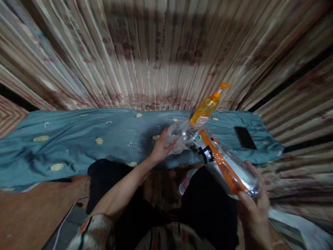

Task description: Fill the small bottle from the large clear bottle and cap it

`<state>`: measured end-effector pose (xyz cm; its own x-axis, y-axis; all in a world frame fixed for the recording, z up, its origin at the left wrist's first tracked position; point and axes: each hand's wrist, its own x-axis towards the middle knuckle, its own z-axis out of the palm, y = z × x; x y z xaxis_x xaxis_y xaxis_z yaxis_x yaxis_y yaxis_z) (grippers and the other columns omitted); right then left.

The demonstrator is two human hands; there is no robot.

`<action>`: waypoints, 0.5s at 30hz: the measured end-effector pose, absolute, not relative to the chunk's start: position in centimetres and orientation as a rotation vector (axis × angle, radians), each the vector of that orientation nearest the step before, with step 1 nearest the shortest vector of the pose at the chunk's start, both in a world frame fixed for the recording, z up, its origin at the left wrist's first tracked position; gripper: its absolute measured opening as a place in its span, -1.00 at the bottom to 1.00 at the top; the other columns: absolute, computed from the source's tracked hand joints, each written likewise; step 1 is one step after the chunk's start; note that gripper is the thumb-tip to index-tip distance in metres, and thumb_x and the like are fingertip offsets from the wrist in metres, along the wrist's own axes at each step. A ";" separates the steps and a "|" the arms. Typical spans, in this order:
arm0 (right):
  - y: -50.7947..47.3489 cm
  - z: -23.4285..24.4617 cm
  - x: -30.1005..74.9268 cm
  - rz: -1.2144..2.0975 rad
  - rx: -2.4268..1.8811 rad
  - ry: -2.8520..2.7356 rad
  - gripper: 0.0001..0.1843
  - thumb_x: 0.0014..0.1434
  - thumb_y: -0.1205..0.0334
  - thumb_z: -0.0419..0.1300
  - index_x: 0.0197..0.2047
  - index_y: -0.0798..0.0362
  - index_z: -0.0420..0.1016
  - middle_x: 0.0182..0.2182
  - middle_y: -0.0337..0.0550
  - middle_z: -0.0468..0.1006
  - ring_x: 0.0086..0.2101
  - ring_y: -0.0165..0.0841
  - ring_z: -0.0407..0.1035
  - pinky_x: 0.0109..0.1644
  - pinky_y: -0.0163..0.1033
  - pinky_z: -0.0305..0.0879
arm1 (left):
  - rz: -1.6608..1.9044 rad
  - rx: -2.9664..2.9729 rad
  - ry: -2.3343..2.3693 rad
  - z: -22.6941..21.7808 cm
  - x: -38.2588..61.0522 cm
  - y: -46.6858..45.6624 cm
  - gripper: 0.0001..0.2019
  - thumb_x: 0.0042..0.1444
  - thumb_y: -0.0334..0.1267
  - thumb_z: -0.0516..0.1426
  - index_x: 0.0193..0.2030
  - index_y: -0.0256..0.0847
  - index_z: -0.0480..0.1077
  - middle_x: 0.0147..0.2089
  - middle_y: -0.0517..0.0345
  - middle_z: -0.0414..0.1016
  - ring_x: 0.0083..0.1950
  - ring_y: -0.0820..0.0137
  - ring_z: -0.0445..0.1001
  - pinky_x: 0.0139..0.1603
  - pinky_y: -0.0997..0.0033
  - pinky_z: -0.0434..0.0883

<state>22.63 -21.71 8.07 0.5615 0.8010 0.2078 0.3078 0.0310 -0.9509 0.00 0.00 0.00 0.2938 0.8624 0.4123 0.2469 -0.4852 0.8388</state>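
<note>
My right hand (256, 199) grips the base of a large clear plastic bottle (217, 158) with an orange label. The bottle is tilted, its neck pointing up and left toward my left hand (161, 147). Closed fingers of that hand hold a translucent plastic piece (173, 133) at the bottle's mouth; its exact kind is blurred. Whether the two touch I cannot tell. Just behind the bottle's neck, a pump bottle (205, 109) of yellow-orange liquid with an orange pump top stands on the cloth. Something whitish and crumpled (179, 146) shows below the translucent piece.
A blue-green cloth with pineapple prints (78, 135) covers the long low surface before me. A black phone (245, 138) lies on it at the right. Pleated curtains (156, 52) hang close behind and at the sides. A pale cable (66, 215) runs at lower left.
</note>
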 end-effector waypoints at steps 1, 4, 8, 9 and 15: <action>-21.6 8.1 22.6 0.494 -1.547 -0.974 -0.08 -0.01 -0.11 0.31 0.36 0.04 0.20 0.32 0.04 0.24 0.30 0.13 0.11 0.37 0.27 -0.06 | 1.198 1.901 0.983 0.0 0.0 0.0 -0.35 0.17 -0.04 0.19 0.34 -0.19 0.12 0.29 -0.13 0.38 0.31 0.13 0.37 0.31 0.00 0.35; -21.4 8.2 22.3 0.497 -1.551 -0.979 -0.06 0.00 -0.11 0.31 0.38 0.04 0.17 0.32 0.06 0.24 0.29 0.12 0.13 0.37 0.26 -0.04 | 1.209 1.889 0.970 0.2 0.0 -0.1 -0.35 0.16 -0.04 0.20 0.33 -0.16 0.13 0.26 -0.08 0.41 0.29 0.15 0.39 0.31 0.04 0.36; -21.3 8.5 22.2 0.494 -1.557 -1.005 -0.06 0.03 -0.10 0.29 0.40 0.05 0.14 0.30 0.07 0.25 0.28 0.11 0.14 0.36 0.26 -0.03 | 1.201 1.873 0.965 0.4 -0.1 -0.1 -0.36 0.16 -0.06 0.22 0.32 -0.16 0.14 0.25 -0.07 0.41 0.26 0.15 0.42 0.30 0.06 0.37; -21.4 8.5 22.3 0.493 -1.553 -1.004 -0.06 0.03 -0.09 0.30 0.40 0.05 0.14 0.30 0.07 0.26 0.28 0.11 0.14 0.36 0.27 -0.04 | 1.195 1.871 0.962 0.4 -0.1 -0.2 -0.36 0.16 -0.07 0.22 0.32 -0.16 0.14 0.25 -0.07 0.41 0.25 0.15 0.43 0.30 0.05 0.37; -21.5 8.2 22.4 0.475 -1.529 -0.977 -0.08 0.00 -0.08 0.31 0.38 0.01 0.18 0.28 0.04 0.29 0.26 0.10 0.16 0.36 0.28 -0.05 | 1.186 1.853 0.947 0.3 -0.1 -0.1 -0.36 0.15 -0.12 0.21 0.33 -0.15 0.12 0.27 -0.07 0.39 0.26 0.14 0.42 0.30 0.00 0.37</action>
<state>22.44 -21.47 8.22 0.5637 0.7936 0.2288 0.3107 0.0529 -0.9490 -0.07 -0.10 0.30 0.3037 0.8668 0.3955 0.1944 -0.4627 0.8649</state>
